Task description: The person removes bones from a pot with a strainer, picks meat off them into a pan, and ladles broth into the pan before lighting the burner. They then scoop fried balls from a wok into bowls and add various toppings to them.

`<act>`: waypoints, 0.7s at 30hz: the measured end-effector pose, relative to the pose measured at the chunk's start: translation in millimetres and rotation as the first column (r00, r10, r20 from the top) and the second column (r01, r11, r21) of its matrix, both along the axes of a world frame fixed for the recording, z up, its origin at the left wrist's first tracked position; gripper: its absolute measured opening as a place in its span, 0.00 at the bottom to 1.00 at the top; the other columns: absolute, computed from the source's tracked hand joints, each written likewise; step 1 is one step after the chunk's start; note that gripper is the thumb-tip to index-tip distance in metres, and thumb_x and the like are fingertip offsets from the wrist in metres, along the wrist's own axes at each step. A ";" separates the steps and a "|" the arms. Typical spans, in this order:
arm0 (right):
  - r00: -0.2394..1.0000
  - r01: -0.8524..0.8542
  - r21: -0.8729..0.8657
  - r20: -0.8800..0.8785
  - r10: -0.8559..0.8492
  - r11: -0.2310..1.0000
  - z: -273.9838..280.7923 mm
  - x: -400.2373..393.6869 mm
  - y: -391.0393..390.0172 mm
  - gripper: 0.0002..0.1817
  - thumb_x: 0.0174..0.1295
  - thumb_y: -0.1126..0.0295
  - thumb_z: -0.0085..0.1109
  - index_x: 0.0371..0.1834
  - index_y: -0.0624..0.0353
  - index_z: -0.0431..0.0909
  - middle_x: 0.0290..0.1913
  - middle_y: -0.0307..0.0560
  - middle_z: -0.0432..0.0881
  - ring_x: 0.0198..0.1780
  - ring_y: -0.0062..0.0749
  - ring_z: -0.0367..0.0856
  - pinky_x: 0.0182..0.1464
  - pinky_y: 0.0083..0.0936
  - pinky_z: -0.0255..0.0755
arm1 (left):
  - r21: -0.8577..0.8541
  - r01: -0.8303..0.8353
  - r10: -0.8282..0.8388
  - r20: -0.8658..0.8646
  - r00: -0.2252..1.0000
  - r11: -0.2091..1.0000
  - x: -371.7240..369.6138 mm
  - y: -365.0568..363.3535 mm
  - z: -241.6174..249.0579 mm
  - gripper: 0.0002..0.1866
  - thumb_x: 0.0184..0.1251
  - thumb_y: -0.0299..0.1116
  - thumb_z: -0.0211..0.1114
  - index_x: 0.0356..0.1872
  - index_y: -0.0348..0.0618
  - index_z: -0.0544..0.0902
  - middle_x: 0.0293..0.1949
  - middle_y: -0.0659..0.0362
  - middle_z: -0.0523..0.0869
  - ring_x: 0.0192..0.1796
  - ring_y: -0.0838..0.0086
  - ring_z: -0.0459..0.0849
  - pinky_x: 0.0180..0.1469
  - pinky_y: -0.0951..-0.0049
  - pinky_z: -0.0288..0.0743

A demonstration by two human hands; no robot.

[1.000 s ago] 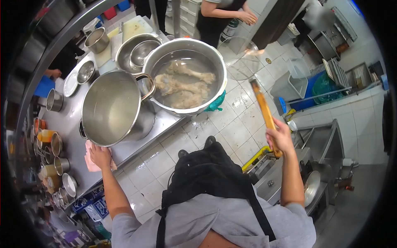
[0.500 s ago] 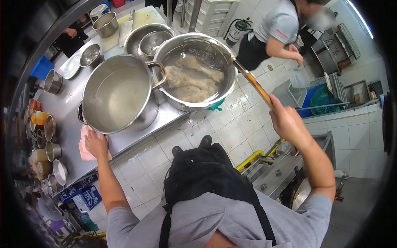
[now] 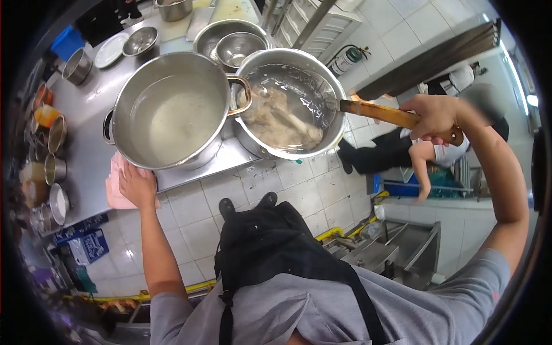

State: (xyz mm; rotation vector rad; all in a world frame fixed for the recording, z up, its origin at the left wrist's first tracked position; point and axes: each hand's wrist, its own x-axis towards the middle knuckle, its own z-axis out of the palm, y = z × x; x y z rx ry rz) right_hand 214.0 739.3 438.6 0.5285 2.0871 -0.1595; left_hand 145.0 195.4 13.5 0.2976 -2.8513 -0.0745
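Note:
My right hand (image 3: 434,118) is wrapped round the wooden handle of a skimmer (image 3: 382,112), out past the right rim of a steel pot (image 3: 340,129). The skimmer's mesh head is inside that pot, partly under the liquid and hard to make out. Pale meat on bones (image 3: 282,118) lies in the liquid, left of the mesh. My left hand (image 3: 137,185) lies flat on a folded pink cloth (image 3: 117,195) at the table's front edge, fingers apart. Just beyond it stands a larger two-handled pot (image 3: 210,150) of cloudy liquid.
Nested steel bowls (image 3: 240,49) stand behind the pots. A white plate (image 3: 112,50) and several small pans line the steel table (image 3: 89,123). At the right a co-worker (image 3: 397,155) bends down close to my right arm. A fire extinguisher (image 3: 348,60) stands by the wall.
My right hand has moved right and up, and the skimmer handle now lies nearly level. The meat has shifted in the pot. The co-worker has bent down. My left hand remains on the cloth.

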 end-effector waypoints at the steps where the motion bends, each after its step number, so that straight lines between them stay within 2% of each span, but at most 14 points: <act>1: 1.000 -0.025 0.011 0.007 0.025 1.000 1.6 -11.3 5.4 0.27 0.55 0.77 0.63 0.61 0.67 0.71 0.20 0.42 0.77 0.17 0.29 0.77 0.16 0.28 0.70 | -0.021 -0.007 0.006 -0.012 1.000 1.000 -0.6 1.9 0.4 0.30 0.65 0.48 0.62 0.66 0.47 0.77 0.71 0.61 0.74 0.74 0.56 0.66 0.74 0.54 0.56; 4: 0.965 0.190 -0.201 0.216 -0.146 0.961 -9.4 -37.1 36.0 0.30 0.57 0.78 0.65 0.65 0.62 0.67 0.19 0.41 0.76 0.15 0.26 0.76 0.13 0.28 0.68 | -0.045 -0.032 0.031 -0.024 0.999 0.998 -1.8 3.6 -1.9 0.32 0.64 0.48 0.63 0.68 0.48 0.75 0.71 0.62 0.74 0.74 0.57 0.66 0.73 0.54 0.57; 6: 0.937 0.269 -0.228 0.287 -0.200 0.936 -24.4 -43.1 50.8 0.31 0.58 0.77 0.66 0.66 0.60 0.67 0.19 0.40 0.76 0.15 0.26 0.75 0.13 0.27 0.68 | -0.056 -0.054 0.052 -0.023 0.998 0.997 -0.2 4.4 -2.8 0.33 0.63 0.48 0.63 0.69 0.49 0.74 0.70 0.62 0.75 0.74 0.57 0.67 0.73 0.54 0.57; 7: 0.915 0.341 -0.278 0.316 -0.250 0.898 -34.9 -40.8 58.5 0.31 0.59 0.78 0.65 0.65 0.55 0.65 0.18 0.41 0.73 0.13 0.23 0.72 0.12 0.25 0.65 | -0.045 -0.055 0.055 -0.013 0.998 0.997 -1.3 5.1 -1.8 0.33 0.63 0.48 0.64 0.69 0.49 0.74 0.70 0.62 0.75 0.74 0.58 0.67 0.72 0.54 0.57; 9: 0.909 0.383 -0.348 0.307 -0.282 0.856 -62.9 -27.8 67.2 0.30 0.59 0.78 0.64 0.64 0.54 0.65 0.18 0.38 0.71 0.13 0.22 0.71 0.11 0.23 0.64 | -0.038 -0.070 0.069 -0.019 0.997 0.997 -2.6 9.9 1.9 0.33 0.62 0.47 0.64 0.69 0.49 0.74 0.69 0.61 0.76 0.73 0.59 0.69 0.72 0.54 0.57; 11: 0.834 0.549 -0.456 0.357 -0.422 0.700 -86.1 -4.1 51.3 0.28 0.59 0.79 0.62 0.62 0.53 0.65 0.17 0.37 0.69 0.12 0.22 0.70 0.11 0.23 0.64 | -0.040 -0.094 0.095 0.003 0.996 0.995 -3.4 11.2 1.1 0.33 0.62 0.47 0.64 0.69 0.49 0.74 0.69 0.61 0.76 0.73 0.59 0.69 0.72 0.55 0.57; 13: 0.784 0.620 -0.585 0.446 -0.432 0.522 -104.4 18.1 43.9 0.25 0.61 0.77 0.62 0.60 0.57 0.64 0.20 0.38 0.70 0.13 0.23 0.70 0.13 0.24 0.66 | -0.044 -0.109 0.109 0.014 0.994 0.993 -5.6 8.6 -0.5 0.32 0.63 0.47 0.64 0.69 0.49 0.74 0.68 0.60 0.77 0.73 0.60 0.69 0.72 0.55 0.57; 16: 0.743 0.652 -0.637 0.428 -0.515 0.411 -115.1 46.6 46.1 0.23 0.60 0.79 0.62 0.58 0.59 0.66 0.21 0.40 0.72 0.12 0.24 0.70 0.12 0.25 0.66 | -0.066 -0.104 0.104 -0.002 0.995 0.992 -3.9 10.2 -6.5 0.31 0.63 0.47 0.64 0.68 0.49 0.75 0.67 0.60 0.78 0.73 0.60 0.69 0.72 0.56 0.57; 17: 0.748 0.646 -0.645 0.428 -0.508 0.408 -117.9 53.9 50.7 0.23 0.60 0.79 0.62 0.58 0.59 0.66 0.21 0.40 0.72 0.12 0.24 0.70 0.12 0.25 0.66 | -0.076 -0.106 0.108 0.019 0.994 0.991 -3.4 12.3 -3.0 0.31 0.63 0.47 0.64 0.67 0.49 0.76 0.66 0.60 0.78 0.73 0.61 0.69 0.72 0.56 0.57; 19: 0.681 0.690 -0.676 0.483 -0.550 0.260 -122.1 69.2 59.9 0.23 0.61 0.80 0.61 0.58 0.59 0.67 0.21 0.41 0.72 0.11 0.24 0.69 0.11 0.25 0.66 | -0.096 -0.101 0.105 0.032 0.994 0.990 -5.5 16.3 2.9 0.30 0.63 0.47 0.64 0.67 0.49 0.76 0.66 0.59 0.79 0.73 0.61 0.69 0.72 0.55 0.57; 21: 0.675 0.677 -0.697 0.459 -0.578 0.238 -120.4 79.5 57.3 0.22 0.59 0.81 0.61 0.56 0.59 0.67 0.20 0.41 0.71 0.10 0.24 0.68 0.10 0.24 0.64 | -0.062 -0.104 0.107 0.039 0.994 0.993 -4.2 16.9 3.7 0.30 0.63 0.48 0.63 0.65 0.48 0.77 0.65 0.59 0.79 0.72 0.61 0.69 0.71 0.55 0.58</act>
